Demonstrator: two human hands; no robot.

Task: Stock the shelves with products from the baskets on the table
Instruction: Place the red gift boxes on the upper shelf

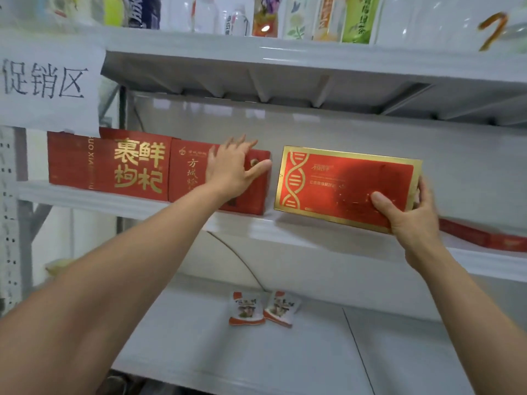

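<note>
A gold-bordered red box [346, 185] is gripped at its lower right corner by the right hand [410, 212], mid-frame on the white shelf [285, 232]. The neighbouring red box [256, 189] is pressed flat by the left hand [231, 166].

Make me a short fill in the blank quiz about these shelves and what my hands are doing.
The right hand grips the gold-edged box at its lower ____ corner.
The left hand rests flat on a red box to that box's ____.
____ snack packets lie on the lower shelf.
Bottles stand on the ____ shelf.
Missing words: right; left; Two; top.
</note>
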